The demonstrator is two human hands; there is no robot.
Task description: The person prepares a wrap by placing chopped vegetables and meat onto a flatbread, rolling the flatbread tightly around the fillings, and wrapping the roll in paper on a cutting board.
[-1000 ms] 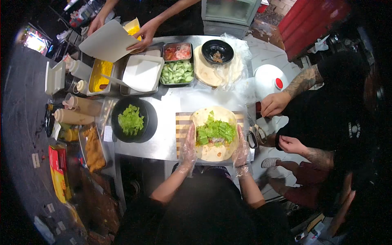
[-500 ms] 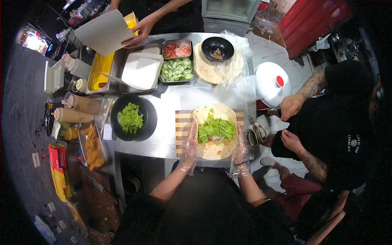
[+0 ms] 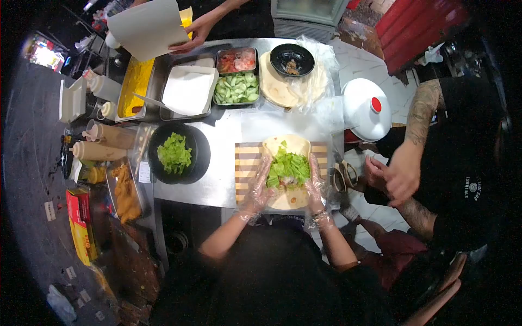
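A round tortilla [image 3: 287,202] lies on a striped wooden board [image 3: 246,168], with chopped lettuce [image 3: 291,164] heaped across its middle and some other filling partly hidden beneath. My left hand [image 3: 258,187], in a clear plastic glove, grips the tortilla's left edge and presses it inward. On the opposite edge, my gloved right hand [image 3: 316,190] does the same. Both sides curl up against the lettuce. To the left stands a black bowl [image 3: 201,163] with more lettuce [image 3: 174,154] in it.
Trays of cucumber [image 3: 236,88] and tomato [image 3: 236,58] line the back, beside stacked tortillas [image 3: 276,89] under a black bowl [image 3: 292,53]. Scissors [image 3: 343,176] lie right of the board. One co-worker's hand [image 3: 202,27] holds a white sheet; another person's hands [image 3: 402,174] are at right.
My hands have moved closer together, and the tortilla's sides have folded inward, making it narrower. The co-worker at right has shifted their hands, and the white sheet at the back has moved slightly up.
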